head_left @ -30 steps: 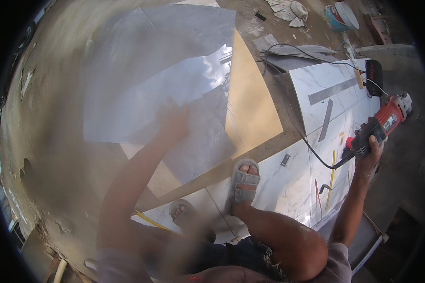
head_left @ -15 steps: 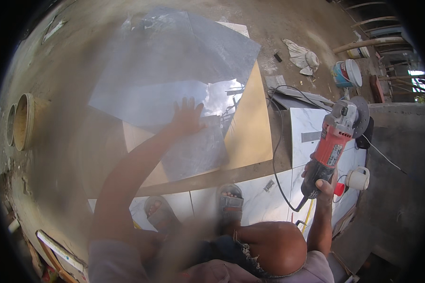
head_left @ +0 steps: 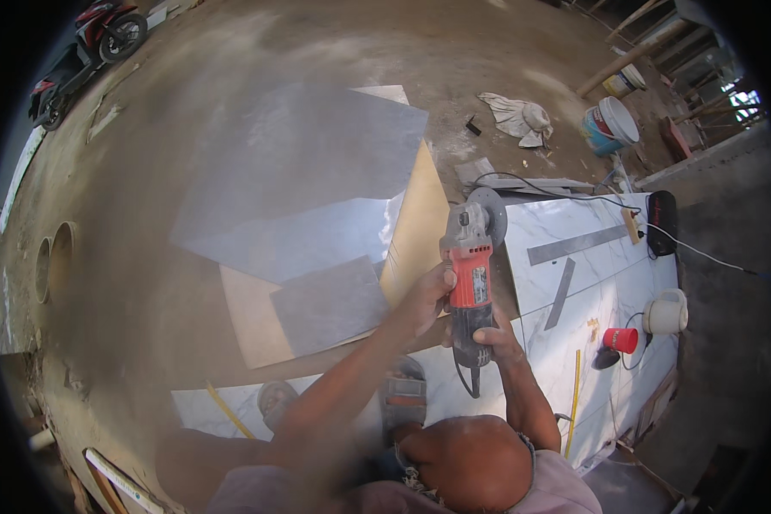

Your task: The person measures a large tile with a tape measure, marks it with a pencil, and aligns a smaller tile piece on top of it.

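Both hands grip a red and black angle grinder [head_left: 471, 284], held up in front of my knee with its disc [head_left: 493, 214] at the far end. My left hand [head_left: 430, 301] is closed on the red body from the left side. Lower down, my right hand [head_left: 499, 339] wraps the black rear handle, thumb across it. Left of the grinder lies a large glossy grey tile [head_left: 291, 163] on tan sheets [head_left: 415, 224]. A smaller grey tile piece [head_left: 332, 306] rests over its near edge. Haze blurs the left part of the view.
White marbled tiles [head_left: 531, 291] with narrow grey strips [head_left: 574, 246] cover the right side. A red cup [head_left: 625, 340], pale jug [head_left: 665, 313] and black case [head_left: 661, 224] stand there. Beyond are a bucket [head_left: 604, 128], a cloth [head_left: 514, 120] and, far left, a motorbike [head_left: 86, 56]. A cable [head_left: 557, 189] crosses behind the grinder.
My left hand has lifted off the glossy grey tile and taken hold of the grinder's body. The grinder has moved left in front of me, the right hand still on it. The view has shifted.
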